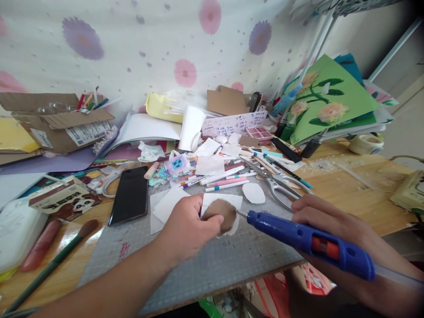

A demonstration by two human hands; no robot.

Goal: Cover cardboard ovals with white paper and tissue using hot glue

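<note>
My left hand (190, 227) is closed on a round brown cardboard piece (225, 212) with white paper (236, 201) behind it, the thumb lying across its face. In my right hand (327, 221) is a blue hot glue gun (285, 229) with a red part in its side and a clear glue stick at its back end. Its metal nozzle points left, at or very near the right edge of the cardboard; contact I cannot tell. Just behind lies a rounded white piece (253, 193), and scissors (278, 183) rest beyond the glue gun.
A grey cutting mat (126, 260) covers the table's front. Left are a black phone (129, 194), a brush (53, 265) and a panda box (66, 198). Several markers (228, 181) are heaped behind. A cardboard box (66, 128) and green flower picture (331, 97) stand farther back.
</note>
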